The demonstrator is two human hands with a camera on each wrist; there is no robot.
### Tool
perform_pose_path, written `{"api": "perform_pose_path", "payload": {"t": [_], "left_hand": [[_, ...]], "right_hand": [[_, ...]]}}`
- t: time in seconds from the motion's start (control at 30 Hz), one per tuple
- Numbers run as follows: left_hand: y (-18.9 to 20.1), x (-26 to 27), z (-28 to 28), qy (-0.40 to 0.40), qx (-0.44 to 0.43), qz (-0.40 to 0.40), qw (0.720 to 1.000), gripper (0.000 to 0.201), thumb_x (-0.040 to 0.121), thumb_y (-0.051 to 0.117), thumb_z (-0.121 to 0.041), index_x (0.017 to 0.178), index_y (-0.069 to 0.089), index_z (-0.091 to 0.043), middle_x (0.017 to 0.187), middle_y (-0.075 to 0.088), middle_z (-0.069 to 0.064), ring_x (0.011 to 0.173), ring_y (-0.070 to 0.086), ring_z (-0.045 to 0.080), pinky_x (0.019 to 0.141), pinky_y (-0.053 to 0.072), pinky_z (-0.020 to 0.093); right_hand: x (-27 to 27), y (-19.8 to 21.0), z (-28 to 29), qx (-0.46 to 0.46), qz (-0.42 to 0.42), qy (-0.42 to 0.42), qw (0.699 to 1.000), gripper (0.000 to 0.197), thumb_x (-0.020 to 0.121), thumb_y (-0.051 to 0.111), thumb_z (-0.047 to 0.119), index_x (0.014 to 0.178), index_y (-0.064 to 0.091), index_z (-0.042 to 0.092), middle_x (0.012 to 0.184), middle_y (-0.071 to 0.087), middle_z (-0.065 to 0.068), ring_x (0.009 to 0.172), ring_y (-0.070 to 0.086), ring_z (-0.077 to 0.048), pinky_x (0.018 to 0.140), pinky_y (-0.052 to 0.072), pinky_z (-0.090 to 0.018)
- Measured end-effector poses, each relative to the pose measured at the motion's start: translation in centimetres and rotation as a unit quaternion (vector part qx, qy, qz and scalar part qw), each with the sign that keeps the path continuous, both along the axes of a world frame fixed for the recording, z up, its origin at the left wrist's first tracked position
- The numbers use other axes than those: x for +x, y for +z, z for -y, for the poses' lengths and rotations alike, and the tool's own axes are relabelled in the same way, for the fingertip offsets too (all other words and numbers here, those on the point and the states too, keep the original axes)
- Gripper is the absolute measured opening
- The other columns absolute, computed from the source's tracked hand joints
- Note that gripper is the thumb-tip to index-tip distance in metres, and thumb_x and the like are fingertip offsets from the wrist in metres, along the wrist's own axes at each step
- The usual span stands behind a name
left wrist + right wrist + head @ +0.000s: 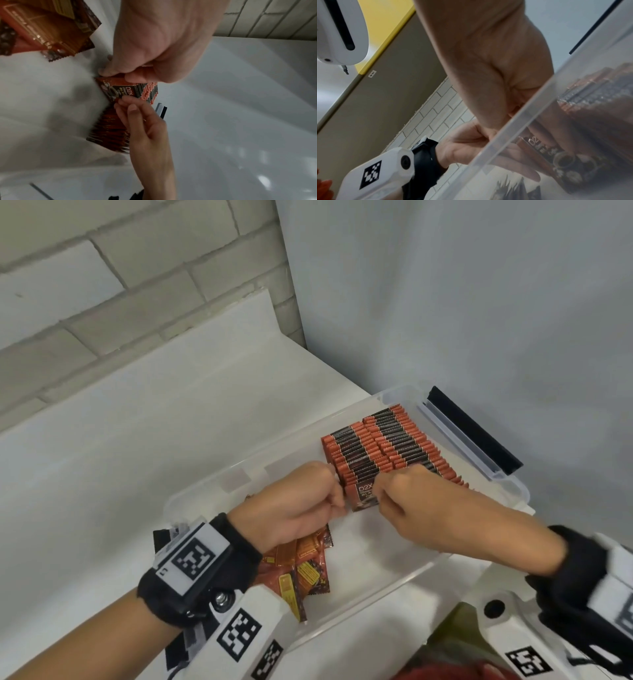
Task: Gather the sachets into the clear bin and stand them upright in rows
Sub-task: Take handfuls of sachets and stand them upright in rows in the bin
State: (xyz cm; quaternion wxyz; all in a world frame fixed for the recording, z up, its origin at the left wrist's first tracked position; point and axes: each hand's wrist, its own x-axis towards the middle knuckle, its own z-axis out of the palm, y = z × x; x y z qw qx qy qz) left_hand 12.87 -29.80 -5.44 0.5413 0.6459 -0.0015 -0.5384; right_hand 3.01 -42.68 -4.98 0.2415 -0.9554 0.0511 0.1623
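Sachets [380,446] stand in two rows running away from the person, and both hands, left [291,505] and right [407,501], pinch the nearest sachet [363,496] at its sides.

My head view is evenly lit and soft, bending at its edges. Both wrist views are blurred, dimmer, with glare spots.
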Motion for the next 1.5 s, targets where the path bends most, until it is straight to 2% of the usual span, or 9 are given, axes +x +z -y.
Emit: {"api": "perform_pose_path", "payload": {"t": [0.1,0.23,0.33,0.5,0.73,0.93,1.13,1.33,1.5], "left_hand": [[-0.1,-0.6,0.2,0.024,0.014,-0.012,1.0,0.048,0.077,0.024,0.026,0.105,0.057,0.005,0.075,0.065,0.005,0.072,0.063,0.011,0.075,0.056,0.021],[0.4,-1.3,0.1,0.038,0.029,-0.025,0.999,0.045,0.08,0.025,0.025,0.09,0.058,-0.003,0.106,0.069,0.011,0.114,0.053,0.021,0.113,0.032,0.044],[1.2,-1.9,0.2,0.021,0.032,-0.017,0.999,0.057,0.081,0.024,0.026,0.123,0.054,0.003,0.129,0.047,0.026,0.136,0.036,0.032,0.115,0.028,0.046],[1.5,-2.1,0.3,0.023,0.031,-0.022,0.999,0.057,0.082,0.022,0.026,0.129,0.048,0.006,0.12,0.037,0.005,0.14,0.022,0.034,0.117,0.024,0.049],[1.7,-1.4,-0.5,0.02,0.031,-0.026,0.999,0.046,0.084,0.026,0.025,0.113,0.053,0.003,0.139,0.045,0.019,0.138,0.033,0.028,0.117,0.025,0.046],[2.8,2.1,-4.1,-0.069,0.074,0.101,0.99,0.057,0.091,0.043,0.014,0.144,0.035,-0.004,0.146,0.043,0.009,0.134,0.042,0.018,0.107,0.04,0.029],[3.9,4.6,-7.9,-0.329,0.199,0.316,0.867,0.027,0.09,0.056,-0.034,0.115,0.057,-0.044,0.124,0.057,-0.016,0.117,0.053,0.002,0.104,0.043,0.031],[4.3,4.1,-8.6,-0.561,0.213,0.313,0.736,0.025,0.096,0.052,-0.019,0.103,0.067,-0.037,0.128,0.046,-0.013,0.115,0.048,0.009,0.098,0.042,0.027],[3.6,2.6,-8.4,-0.664,0.256,0.31,0.63,0.05,0.096,0.049,-0.013,0.125,0.054,-0.053,0.161,-0.008,-0.003,0.146,-0.011,0.016,0.113,0.017,0.036]], "right_hand": [[-0.2,0.1,-0.2,0.003,0.006,0.001,1.0,0.024,0.1,0.041,0.02,0.076,0.041,0.025,0.086,0.056,0.003,0.076,0.058,-0.014,0.071,0.05,-0.028],[-0.3,0.2,-0.2,0.003,0.006,-0.004,1.0,0.021,0.1,0.041,0.02,0.079,0.045,0.023,0.085,0.057,0.004,0.075,0.058,-0.013,0.067,0.048,-0.026],[-0.2,0.3,-0.1,0.004,0.011,-0.011,1.0,0.024,0.099,0.042,0.02,0.076,0.043,0.024,0.085,0.057,0.002,0.074,0.058,-0.014,0.066,0.05,-0.028],[-0.2,0.3,0.0,0.001,0.022,-0.02,1.0,0.02,0.099,0.043,0.019,0.08,0.045,0.022,0.084,0.056,0.003,0.074,0.058,-0.014,0.07,0.051,-0.03],[-0.2,0.9,0.0,0.01,-0.013,-0.01,1.0,0.018,0.099,0.043,0.021,0.096,0.059,0.017,0.092,0.063,0.0,0.082,0.063,-0.017,0.076,0.055,-0.037],[0.2,1.9,-0.6,0.069,-0.065,0.045,0.994,0.02,0.099,0.047,0.026,0.106,0.064,0.02,0.094,0.067,0.005,0.086,0.065,-0.014,0.083,0.055,-0.035],[1.4,1.9,-3.3,0.084,-0.131,0.137,0.978,0.039,0.1,0.046,0.036,0.134,0.044,0.017,0.122,0.057,-0.003,0.109,0.059,-0.02,0.093,0.051,-0.04],[3.7,1.4,-5.1,0.099,-0.174,0.166,0.965,0.039,0.099,0.047,0.036,0.137,0.045,0.028,0.124,0.042,0.0,0.111,0.053,-0.02,0.098,0.047,-0.037],[4.4,0.1,-5.9,0.145,-0.215,0.137,0.956,0.031,0.098,0.051,0.035,0.125,0.061,0.023,0.121,0.057,0.005,0.112,0.053,-0.014,0.103,0.044,-0.034]]}}
